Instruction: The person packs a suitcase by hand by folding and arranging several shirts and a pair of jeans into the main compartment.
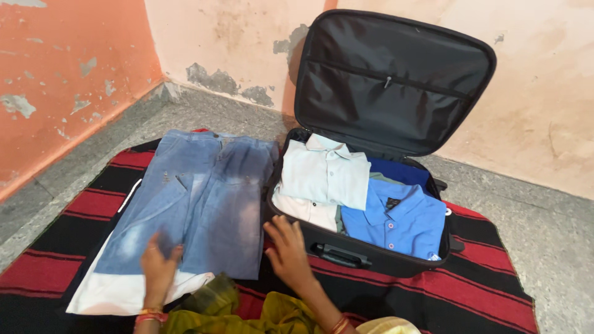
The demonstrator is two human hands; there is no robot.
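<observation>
We are in a room at home. We see peeling pink walls (235,37), a grey stone floor (544,229), a striped blanket (482,278) and a suitcase (371,250) with clothes.

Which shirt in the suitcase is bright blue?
The blue shirt at the suitcase's right side. The shirt beside it is pale, nearly white.

jeans (198,204): faded blue denim, spread flat, legs side by side, waist toward wall
place: on red-and-black striped blanket (482,291), just left of open suitcase (371,260)
</observation>
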